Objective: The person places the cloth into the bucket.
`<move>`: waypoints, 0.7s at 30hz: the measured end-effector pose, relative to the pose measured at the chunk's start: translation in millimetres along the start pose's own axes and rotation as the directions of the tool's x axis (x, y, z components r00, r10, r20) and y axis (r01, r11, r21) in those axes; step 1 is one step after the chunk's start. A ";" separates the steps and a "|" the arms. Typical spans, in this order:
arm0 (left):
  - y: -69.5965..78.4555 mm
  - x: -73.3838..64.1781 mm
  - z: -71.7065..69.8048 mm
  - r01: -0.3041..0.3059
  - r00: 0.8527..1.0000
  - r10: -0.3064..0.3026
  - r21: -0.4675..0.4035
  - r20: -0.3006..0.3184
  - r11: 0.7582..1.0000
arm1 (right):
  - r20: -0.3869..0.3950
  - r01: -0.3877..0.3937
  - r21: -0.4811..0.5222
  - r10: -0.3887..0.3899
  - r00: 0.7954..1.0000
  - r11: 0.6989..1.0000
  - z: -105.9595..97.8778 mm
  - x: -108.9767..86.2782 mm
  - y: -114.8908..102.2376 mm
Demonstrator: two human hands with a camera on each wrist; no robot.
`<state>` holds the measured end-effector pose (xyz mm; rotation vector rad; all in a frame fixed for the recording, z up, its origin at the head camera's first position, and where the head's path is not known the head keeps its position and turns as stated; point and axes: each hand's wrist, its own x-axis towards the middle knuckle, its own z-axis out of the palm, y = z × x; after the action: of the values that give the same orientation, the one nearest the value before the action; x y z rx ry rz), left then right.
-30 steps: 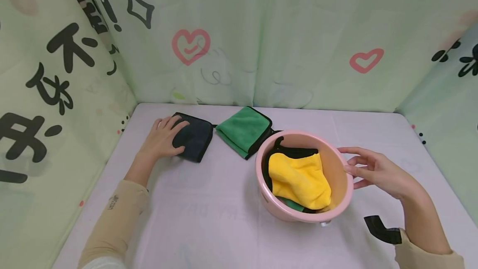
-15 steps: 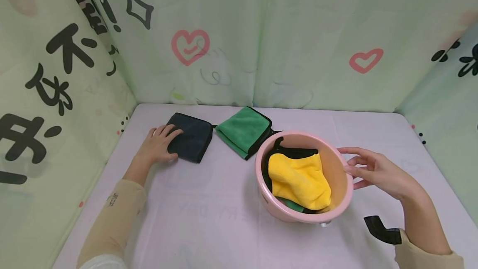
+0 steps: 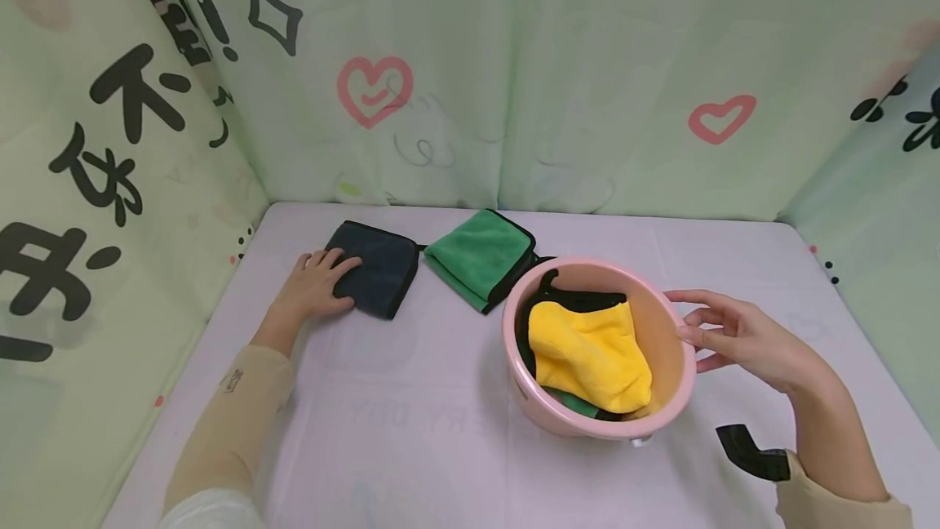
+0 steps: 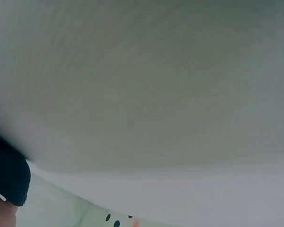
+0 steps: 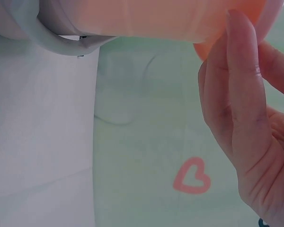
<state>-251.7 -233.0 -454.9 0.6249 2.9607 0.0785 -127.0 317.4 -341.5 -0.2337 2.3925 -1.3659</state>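
Observation:
In the head view, my left hand (image 3: pixel 316 284) rests with spread fingers on the left edge of a folded dark navy cloth (image 3: pixel 382 269) with black trim. The left wrist view catches only a corner of this cloth (image 4: pixel 9 175) and part of a finger. My right hand (image 3: pixel 745 341) pinches the right rim of a pink bucket (image 3: pixel 539 411). Close up in the right wrist view, the thumb lies against the bucket (image 5: pixel 142 19) near its rim. Inside the bucket are a yellow cloth (image 3: pixel 591 357), something black and a bit of green cloth (image 3: pixel 573 402).
Between the dark cloth and the bucket lies a folded green cloth (image 3: pixel 481 255) with black edging. A white-covered table (image 3: pixel 411 447) carries everything, and printed green curtains (image 3: pixel 602 64) stand at the back and sides. A grey handle (image 5: pixel 61 47) hangs on the bucket.
My left hand has drawn back a little to the left on the dark cloth, baring more of it. The right hand and the bucket stay where they were.

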 end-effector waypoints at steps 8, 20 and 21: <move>3.9 6.5 2.9 -0.007 1.000 0.008 0.040 -0.024 0.999 | -0.007 -0.001 -0.004 0.001 1.000 1.000 -0.5 -1.4 0.6; 9.4 12.0 6.7 0.010 0.999 -0.005 0.095 -0.054 0.995 | 0.019 0.035 0.025 -0.036 0.999 0.999 -0.9 -0.8 2.2; 9.7 12.4 7.1 0.011 0.998 -0.005 0.099 -0.062 0.995 | 0.020 0.037 0.024 -0.037 0.999 0.999 -0.9 -0.8 2.1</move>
<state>-258.2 -218.9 -462.5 0.6343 3.0421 -0.0516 -126.6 319.4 -342.7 -0.2855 2.3649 -1.4013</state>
